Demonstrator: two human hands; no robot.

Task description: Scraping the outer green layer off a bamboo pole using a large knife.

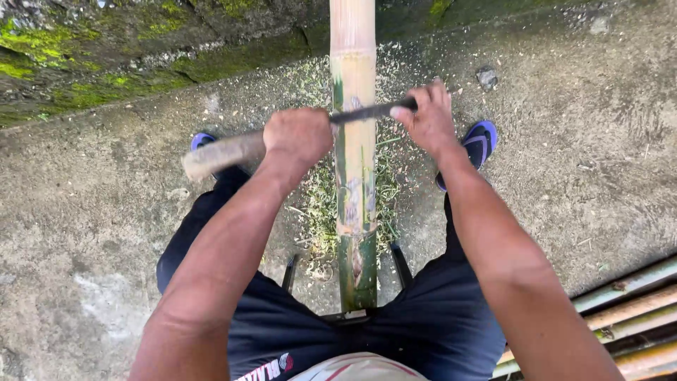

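Mossy wall (84, 42) fills the upper left, a stone (486, 76) lies upper right, metal bars (635, 310) cross the lower right, shavings (321, 204) litter the centre.

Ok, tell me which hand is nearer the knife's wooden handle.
Left. The left hand grips the knife right beside its wooden handle; the right hand holds the blade tip, across the bamboo.

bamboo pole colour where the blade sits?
Pale tan, scraped bare; the bamboo pole stays green nearer the person. Head view.
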